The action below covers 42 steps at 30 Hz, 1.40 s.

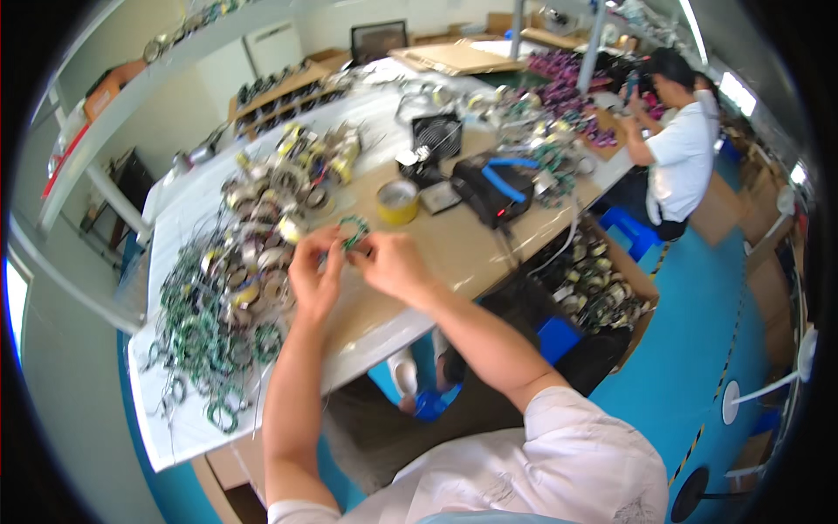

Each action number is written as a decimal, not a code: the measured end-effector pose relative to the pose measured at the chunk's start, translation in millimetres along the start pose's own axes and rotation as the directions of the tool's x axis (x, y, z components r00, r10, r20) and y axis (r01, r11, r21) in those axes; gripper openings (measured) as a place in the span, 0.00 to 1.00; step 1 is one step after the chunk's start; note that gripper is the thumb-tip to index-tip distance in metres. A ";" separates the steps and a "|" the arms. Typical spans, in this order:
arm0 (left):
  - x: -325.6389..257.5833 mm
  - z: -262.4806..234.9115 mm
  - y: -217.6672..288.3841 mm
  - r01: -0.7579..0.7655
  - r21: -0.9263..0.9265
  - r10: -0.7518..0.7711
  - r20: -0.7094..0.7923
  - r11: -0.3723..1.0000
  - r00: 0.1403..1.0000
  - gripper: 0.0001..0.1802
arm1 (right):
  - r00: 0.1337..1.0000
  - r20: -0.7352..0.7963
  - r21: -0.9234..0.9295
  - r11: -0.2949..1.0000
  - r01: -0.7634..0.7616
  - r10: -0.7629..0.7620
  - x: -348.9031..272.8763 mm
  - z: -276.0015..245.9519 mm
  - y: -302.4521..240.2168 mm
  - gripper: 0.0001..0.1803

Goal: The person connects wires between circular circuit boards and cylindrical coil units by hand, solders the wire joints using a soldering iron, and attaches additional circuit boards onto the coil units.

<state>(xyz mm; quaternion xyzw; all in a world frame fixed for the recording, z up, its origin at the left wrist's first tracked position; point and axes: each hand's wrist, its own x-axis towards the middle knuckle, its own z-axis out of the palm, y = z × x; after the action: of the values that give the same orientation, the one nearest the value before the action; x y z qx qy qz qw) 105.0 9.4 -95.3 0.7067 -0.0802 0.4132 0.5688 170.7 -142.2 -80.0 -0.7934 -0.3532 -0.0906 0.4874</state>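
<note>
Both of my hands are raised over the brown work surface (pixel 367 306), close together. A small green wire ring (pixel 353 230) sits between them at the fingertips. My left hand (pixel 316 269) pinches its left side, and my right hand (pixel 393 262) has its fingers closed at the right side. Fine detail at the fingertips is blurred. Just beyond the right hand stands a roll of yellow tape (pixel 398 202). Left of my hands lies a heap of wound ring coils (pixel 262 227), with a tangle of green wire rings (pixel 196 327) nearer to me.
A black device (pixel 476 188) with a red light and a blue-handled tool (pixel 511 177) lies right of the tape. Behind it is a small black fan (pixel 436 135). A carton of coils (pixel 594 288) stands below the table's right edge. A person (pixel 681 144) works at the far right.
</note>
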 end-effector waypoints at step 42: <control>-1.0 -1.3 31.9 0.332 0.121 -0.348 0.149 0.935 0.926 0.07 | 0.880 0.406 -0.444 0.789 0.425 -0.245 127.6 -40.2 -8.1 0.12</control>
<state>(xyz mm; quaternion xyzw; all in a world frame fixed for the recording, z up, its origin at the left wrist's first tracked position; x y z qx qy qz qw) 85.1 -0.8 -72.5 0.7681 0.0155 0.2505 0.5891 267.2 -113.4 8.4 -0.8220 -0.5280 -0.1360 0.1645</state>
